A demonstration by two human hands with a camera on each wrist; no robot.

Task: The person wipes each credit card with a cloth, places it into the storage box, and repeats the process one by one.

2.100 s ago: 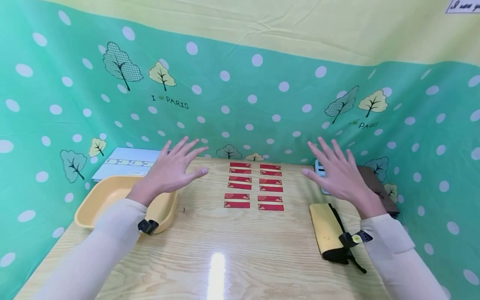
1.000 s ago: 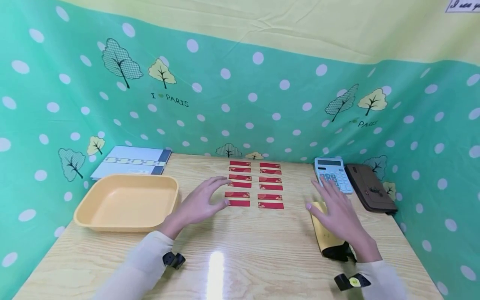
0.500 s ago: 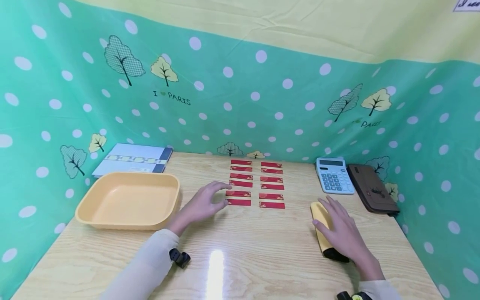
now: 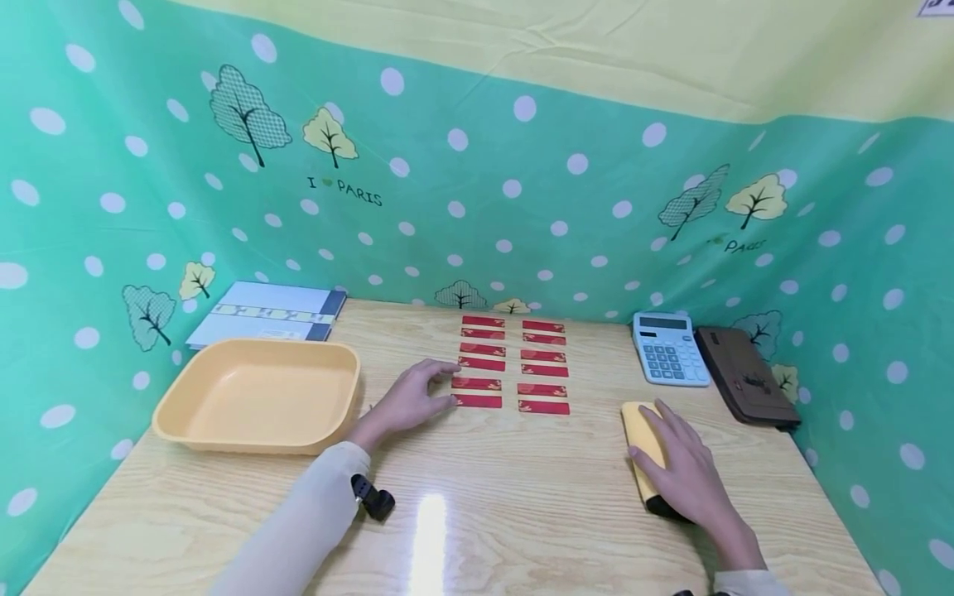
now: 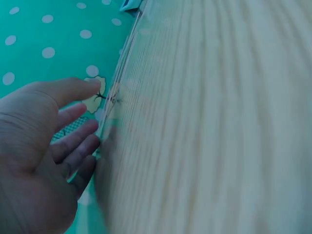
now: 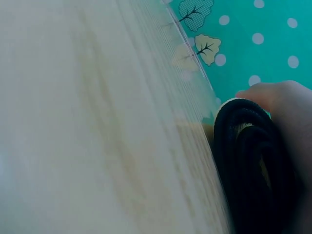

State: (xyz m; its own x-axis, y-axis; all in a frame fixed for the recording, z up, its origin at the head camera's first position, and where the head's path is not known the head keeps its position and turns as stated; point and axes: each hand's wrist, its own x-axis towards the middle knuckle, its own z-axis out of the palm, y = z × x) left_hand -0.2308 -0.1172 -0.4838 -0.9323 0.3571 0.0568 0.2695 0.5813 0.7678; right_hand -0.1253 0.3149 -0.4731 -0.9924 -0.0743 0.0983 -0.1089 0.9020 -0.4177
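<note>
My left hand hovers or rests at the left edge of the nearest red printed strips, its thumb and fingers loosely bent and apart. Nothing lies between those fingers in the left wrist view. My right hand lies over a rolled-up yellow pouch with black edging, thumb on its left side and fingers along its right. The pouch's black layered end fills the lower right of the right wrist view, the thumb above it; the other fingers are hidden there.
A yellow plastic basin stands at left, in front of a pale blue folder. More red strips lie in two columns at the middle back. Behind the pouch sit a blue calculator and a brown zipped case. A polka-dot cloth encloses the table.
Both hands have come down from raised and spread. The left moved right and nearer to the red strips; the right lowered onto the yellow pouch and its fingers closed in around it.
</note>
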